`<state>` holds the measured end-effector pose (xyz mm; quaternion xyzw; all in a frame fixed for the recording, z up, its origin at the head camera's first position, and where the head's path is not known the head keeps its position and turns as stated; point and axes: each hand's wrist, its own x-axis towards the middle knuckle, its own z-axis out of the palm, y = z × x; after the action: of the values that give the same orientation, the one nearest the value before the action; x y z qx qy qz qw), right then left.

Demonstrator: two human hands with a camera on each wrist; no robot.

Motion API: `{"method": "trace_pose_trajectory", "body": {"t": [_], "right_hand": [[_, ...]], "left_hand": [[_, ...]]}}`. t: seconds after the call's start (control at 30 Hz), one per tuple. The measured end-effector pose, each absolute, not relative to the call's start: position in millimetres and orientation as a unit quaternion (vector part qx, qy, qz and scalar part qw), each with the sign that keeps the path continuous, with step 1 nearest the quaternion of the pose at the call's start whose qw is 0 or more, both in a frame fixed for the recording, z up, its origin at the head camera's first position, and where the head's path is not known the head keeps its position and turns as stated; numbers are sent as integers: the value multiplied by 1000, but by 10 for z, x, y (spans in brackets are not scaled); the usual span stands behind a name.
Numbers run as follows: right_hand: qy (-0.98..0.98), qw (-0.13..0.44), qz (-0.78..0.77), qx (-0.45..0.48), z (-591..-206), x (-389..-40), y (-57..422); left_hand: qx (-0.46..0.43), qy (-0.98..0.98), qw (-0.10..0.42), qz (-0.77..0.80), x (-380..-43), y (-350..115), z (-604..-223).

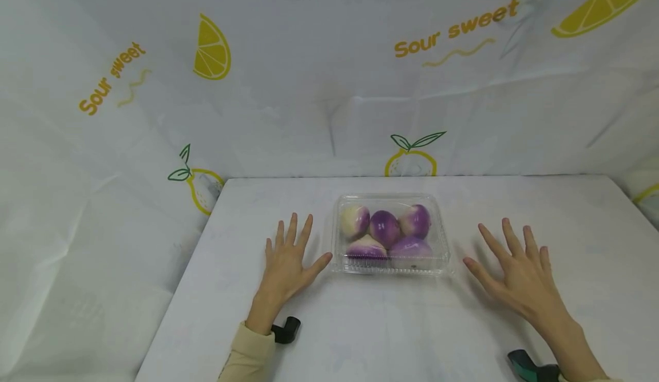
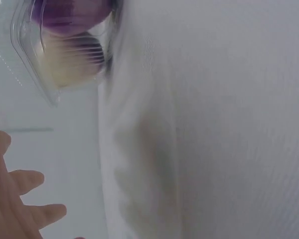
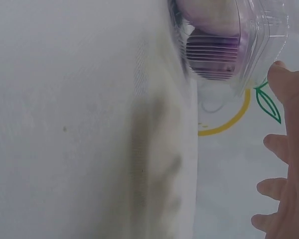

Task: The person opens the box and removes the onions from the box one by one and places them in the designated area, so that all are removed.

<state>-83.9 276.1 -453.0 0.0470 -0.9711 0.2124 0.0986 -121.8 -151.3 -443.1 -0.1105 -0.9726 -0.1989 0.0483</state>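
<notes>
A clear plastic clamshell box [image 1: 337,245] with its lid down sits on the white table. Inside it lie several purple-and-white turnips [image 1: 384,229], arranged in two rows. To the left of the box my left hand [image 1: 285,267] spreads its fingers, the thumb tip close to the box's near left corner. My right hand [image 1: 525,282] is farther from the box on the other side, fingers fanned out and holding nothing. In the left wrist view one end of the box [image 2: 50,92] shows above the left hand [image 2: 12,199]; the right wrist view shows its ribbed side [image 3: 212,52] near the right thumb.
The white table [image 1: 391,325] ends at a straight back edge. Behind it hangs a pale cloth [image 1: 309,73] printed with lemons and "Sour sweet" lettering, which also covers the left side. A dark wrist-worn device [image 1: 286,330] sits by the left sleeve, another [image 1: 530,366] by the right wrist.
</notes>
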Motion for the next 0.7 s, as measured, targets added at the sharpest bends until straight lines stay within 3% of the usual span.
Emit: {"method": "trace_pose_trajectory", "body": {"t": [0.37,0.7], "right_hand": [[-934,193,289,83,-4439,-798,2546],[-903,245,328,128,-4384,-806,2304]], "left_hand": [[-94,-881,-52,-460,-1239,-1341,-4541],[-128,-813,-44,-566,-1299,-1155,-4696]]}}
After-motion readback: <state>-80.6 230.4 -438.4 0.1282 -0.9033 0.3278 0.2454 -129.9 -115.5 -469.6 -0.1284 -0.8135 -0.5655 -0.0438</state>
